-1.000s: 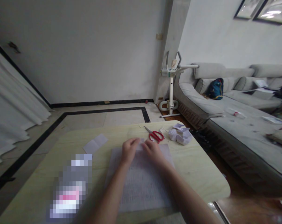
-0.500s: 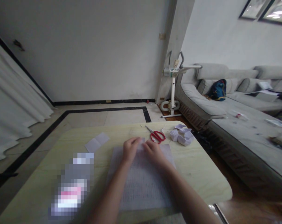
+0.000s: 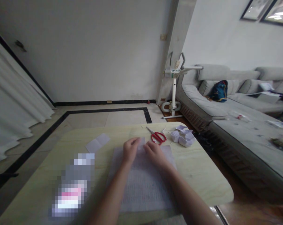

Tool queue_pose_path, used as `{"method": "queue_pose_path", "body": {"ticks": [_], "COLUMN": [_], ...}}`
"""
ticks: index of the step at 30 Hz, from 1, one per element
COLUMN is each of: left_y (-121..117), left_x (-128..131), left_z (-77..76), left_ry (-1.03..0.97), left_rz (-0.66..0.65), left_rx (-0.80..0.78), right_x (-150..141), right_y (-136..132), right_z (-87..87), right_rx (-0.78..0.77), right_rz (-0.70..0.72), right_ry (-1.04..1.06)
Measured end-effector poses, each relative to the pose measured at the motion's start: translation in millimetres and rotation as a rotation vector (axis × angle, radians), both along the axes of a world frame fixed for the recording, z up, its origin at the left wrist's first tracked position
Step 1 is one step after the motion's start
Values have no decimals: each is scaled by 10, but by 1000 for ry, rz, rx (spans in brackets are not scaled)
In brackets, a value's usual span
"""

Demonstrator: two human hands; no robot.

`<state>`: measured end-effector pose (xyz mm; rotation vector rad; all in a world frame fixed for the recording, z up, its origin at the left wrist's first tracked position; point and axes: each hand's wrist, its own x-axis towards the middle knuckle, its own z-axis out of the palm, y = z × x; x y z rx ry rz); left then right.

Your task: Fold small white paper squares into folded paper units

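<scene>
A large white sheet of paper (image 3: 143, 184) with faint printed lines lies on the pale wooden table (image 3: 202, 175) in front of me. My left hand (image 3: 130, 150) and my right hand (image 3: 154, 152) rest side by side at the sheet's far edge, fingers curled and pinching a small piece of paper (image 3: 141, 142) between them. Red-handled scissors (image 3: 157, 135) lie just beyond my right hand. To the right of the scissors sits a heap of folded white paper pieces (image 3: 182, 136).
A folded slip of paper (image 3: 97, 142) lies at the table's far left. A blurred-out object (image 3: 72, 186) sits near my left forearm. A grey sofa (image 3: 237, 125) with a blue bag (image 3: 218, 90) stands to the right, an exercise machine (image 3: 173, 90) beyond the table.
Both hands stay at the sheet's far edge with only small finger movement. The view has shifted slightly.
</scene>
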<state>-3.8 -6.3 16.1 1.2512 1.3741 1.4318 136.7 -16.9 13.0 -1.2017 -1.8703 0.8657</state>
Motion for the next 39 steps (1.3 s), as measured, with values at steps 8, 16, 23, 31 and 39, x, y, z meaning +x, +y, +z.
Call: {"method": "queue_pose_path", "body": {"ticks": [8,16,23,31,39], "left_y": [-49,-60,-94,-79,-105], "left_x": [60,97,134,118,113], "left_z": [83,59,85,14,54], "left_ry": [-51,-29,-74,-74,3], "left_rz": [-27,-87,-126,-203,-253], "left_rx": [-15,26,7,-45,-11], "right_x": [14,27,60,80,92], "right_y": [9,22,39,83,82], "right_z": [53,79,53,-20,-36], "right_rx": [-118,-25,-51,-134,-152], "right_rz": [-22,-132,-148,-183,-108], "right_ry": [153,257,299,380,387]}}
